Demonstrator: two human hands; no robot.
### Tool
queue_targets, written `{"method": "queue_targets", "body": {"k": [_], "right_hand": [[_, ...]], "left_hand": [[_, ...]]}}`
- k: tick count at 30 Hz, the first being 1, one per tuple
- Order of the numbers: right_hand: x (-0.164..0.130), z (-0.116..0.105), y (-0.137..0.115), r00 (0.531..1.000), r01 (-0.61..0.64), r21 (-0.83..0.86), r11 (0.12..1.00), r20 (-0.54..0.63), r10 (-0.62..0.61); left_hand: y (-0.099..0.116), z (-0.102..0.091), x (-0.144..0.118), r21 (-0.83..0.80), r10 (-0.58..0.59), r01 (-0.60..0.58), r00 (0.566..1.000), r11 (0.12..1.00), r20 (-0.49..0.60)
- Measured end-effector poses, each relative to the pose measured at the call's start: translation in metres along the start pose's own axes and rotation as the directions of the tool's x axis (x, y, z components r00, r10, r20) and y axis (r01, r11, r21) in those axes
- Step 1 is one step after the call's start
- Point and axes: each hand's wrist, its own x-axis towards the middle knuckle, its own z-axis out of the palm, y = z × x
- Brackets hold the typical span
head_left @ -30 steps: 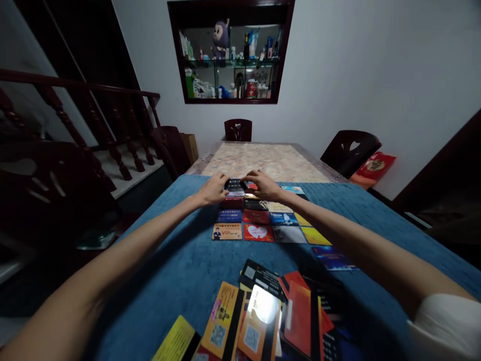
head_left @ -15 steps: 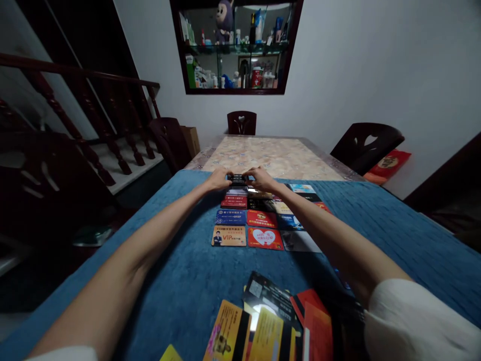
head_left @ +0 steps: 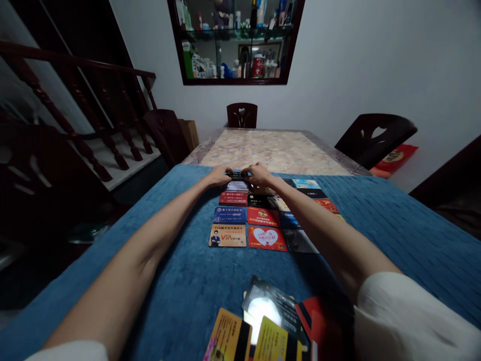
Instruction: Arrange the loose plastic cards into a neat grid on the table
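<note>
While both arms stretch far across the table, the scene breaks down so:
left hand: left hand (head_left: 220, 176) pinches the left end of a small dark plastic card (head_left: 236, 175), fingers curled shut on its edge.
right hand: right hand (head_left: 257, 174) pinches the right end of the same card; two-handed hold looks meant to keep it square to the rows.
card position: dark card sits at the far end of the grid, at the head of the left column, just above a pale card; whether it lies flat on the cloth or is slightly lifted, cannot tell.
grid: laid-out rows of colourful plastic cards (head_left: 263, 218) lie edge to edge, face up, likely so each print reads; orange VIP card (head_left: 227, 235) and red heart card (head_left: 266, 237) form the near row.
loose pile: overlapping unsorted cards (head_left: 263, 321) at the near edge, close to the body, within easy reach.
surface: blue plush cloth (head_left: 180, 271) covers the near half of the table; patterned beige tabletop (head_left: 263, 150) shows beyond.
</note>
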Motion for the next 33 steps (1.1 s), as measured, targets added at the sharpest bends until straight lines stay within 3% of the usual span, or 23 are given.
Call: {"method": "queue_targets", "body": {"k": [13,18,26,33], "right_hand": [[-0.003,-0.001,-0.004,1.0,0.005,-0.01,1.0,0.027,-0.005],[-0.017,-0.012,-0.006,1.0,0.002,-0.006,1.0,0.005,-0.002],[-0.063,-0.029,-0.019,0.995,0.075,0.02,0.997,-0.067,-0.073],[-0.113,-0.041,-0.04,0.977,0.173,0.065,0.983,-0.139,-0.162]], "left_hand": [[-0.001,-0.001,-0.003,-0.009,0.018,-0.018,1.0,1.0,0.018],[0.002,-0.005,-0.014,0.027,-0.004,0.006,0.998,1.0,-0.057],[0.027,-0.015,-0.055,0.037,0.047,-0.041,0.986,0.998,-0.158],[0.064,-0.026,-0.11,-0.006,0.085,-0.087,0.984,0.996,-0.159]]}}
